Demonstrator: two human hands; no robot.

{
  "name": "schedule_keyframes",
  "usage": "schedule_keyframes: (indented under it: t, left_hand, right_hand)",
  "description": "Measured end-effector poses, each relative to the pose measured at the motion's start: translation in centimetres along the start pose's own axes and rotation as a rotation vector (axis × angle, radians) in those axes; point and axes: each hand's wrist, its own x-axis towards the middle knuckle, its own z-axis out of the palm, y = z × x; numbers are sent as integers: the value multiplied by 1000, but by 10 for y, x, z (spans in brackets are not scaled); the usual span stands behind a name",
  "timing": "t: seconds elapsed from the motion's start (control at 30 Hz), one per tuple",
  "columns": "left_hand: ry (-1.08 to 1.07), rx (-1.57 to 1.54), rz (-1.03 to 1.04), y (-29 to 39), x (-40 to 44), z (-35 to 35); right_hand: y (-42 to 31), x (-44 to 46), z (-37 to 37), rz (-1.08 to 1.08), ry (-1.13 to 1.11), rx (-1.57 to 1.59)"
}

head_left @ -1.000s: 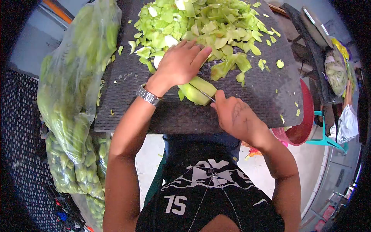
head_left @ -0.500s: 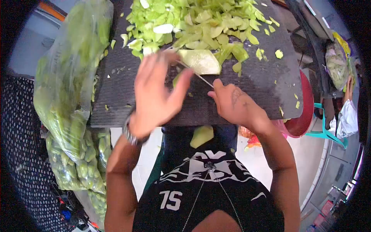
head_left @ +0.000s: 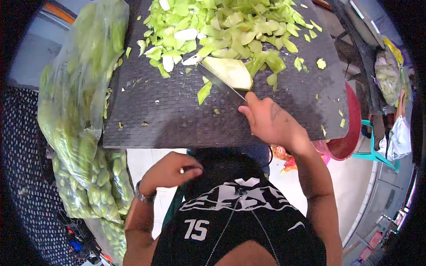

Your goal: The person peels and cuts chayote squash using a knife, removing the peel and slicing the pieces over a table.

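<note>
Here's the right hand [head_left: 271, 120] over the near part of the dark woven-textured table [head_left: 173, 117], its fingers wrapped tight round the handle of a knife [head_left: 225, 87], thumb pressed in close. The blade slants up and to the left, and it lies right along the near side of a pale green vegetable piece [head_left: 230, 74], which sits on the table just short of the heap, its cut face turned upward!

And the left hand [head_left: 171, 170]? It's off the table altogether, below the near edge and in front of the black shirt [head_left: 244, 221], fingers curled in and thumb reaching toward the cloth; that side is poorly shown, so I can't tell whether the fingertips pinch anything. A metal watch [head_left: 144, 193] sits on that wrist.

Just on the near side of the blade, a loose green scrap [head_left: 204, 93] lies by itself. Beyond, a broad heap of green peelings [head_left: 239, 29] spreads across the far part of the table. Over on the left, a big clear plastic bag [head_left: 82, 84] bulges with green produce, while on the right a red basin [head_left: 353, 126] stands beside the table, near a teal stool [head_left: 377, 156]
</note>
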Motion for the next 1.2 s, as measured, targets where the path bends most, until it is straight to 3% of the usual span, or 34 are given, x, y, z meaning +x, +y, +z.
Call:
schedule_keyframes:
  t: [0.07, 0.1, 0.23, 0.33, 0.47, 0.6, 0.9, 1.07, 1.2]
  left_hand:
    - [409, 62, 20, -52, 14, 26]
    - [368, 269, -18, -55, 18, 29]
    - [593, 245, -43, -78, 63, 59]
    - [628, 281, 42, -83, 104, 54]
    - [715, 577, 472, -68, 131, 40]
    - [726, 649, 569, -57, 159, 33]
    - [710, 563, 429, -74, 170, 46]
    - [738, 446, 190, -129, 154, 42]
    - [749, 364, 28, -174, 149, 48]
  right_hand:
    - [1, -1, 0, -33, 6, 24]
    - [1, 0, 1, -31, 4, 29]
    - [4, 3, 2, -7, -25, 70]
    - [8, 5, 6, 12, -57, 96]
    - [6, 3, 4, 17, -53, 56]
    - [8, 1, 5, 4, -34, 85]
    - [12, 2, 7, -46, -3, 84]
    - [20, -3, 20, -79, 98, -45]
    - [17, 2, 19, -44, 70, 46]
